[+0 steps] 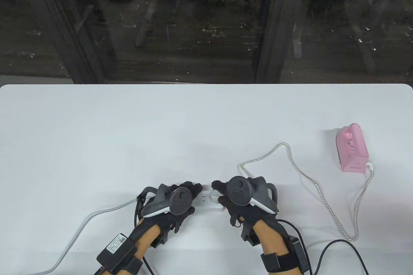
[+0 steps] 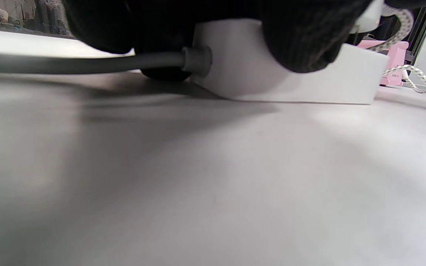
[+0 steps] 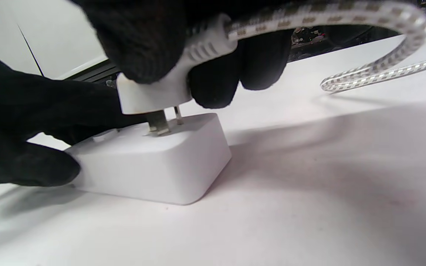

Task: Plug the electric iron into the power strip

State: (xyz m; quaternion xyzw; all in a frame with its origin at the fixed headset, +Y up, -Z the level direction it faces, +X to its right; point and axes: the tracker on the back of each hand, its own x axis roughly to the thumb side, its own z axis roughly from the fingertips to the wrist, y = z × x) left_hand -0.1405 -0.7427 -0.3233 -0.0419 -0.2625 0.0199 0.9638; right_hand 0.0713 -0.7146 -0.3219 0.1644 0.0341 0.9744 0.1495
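A white power strip (image 1: pixel 208 202) lies near the table's front, between my hands; it also shows in the left wrist view (image 2: pixel 331 83) and the right wrist view (image 3: pixel 154 164). My left hand (image 1: pixel 180 196) grips its left end. My right hand (image 1: pixel 226 192) grips the iron's white plug (image 3: pixel 157 94) just over the strip's right end. The metal prongs (image 3: pixel 159 123) touch the strip's top and most of their length shows. The pink iron (image 1: pixel 351 147) stands at the right, joined to the plug by a braided white cord (image 1: pixel 309 178).
The strip's grey cable (image 1: pixel 80 226) runs off to the front left; it also shows in the left wrist view (image 2: pixel 80 63). Black glove wires (image 1: pixel 326 249) trail by my right forearm. Dark glass panels (image 1: pixel 206 23) stand behind the table's far edge.
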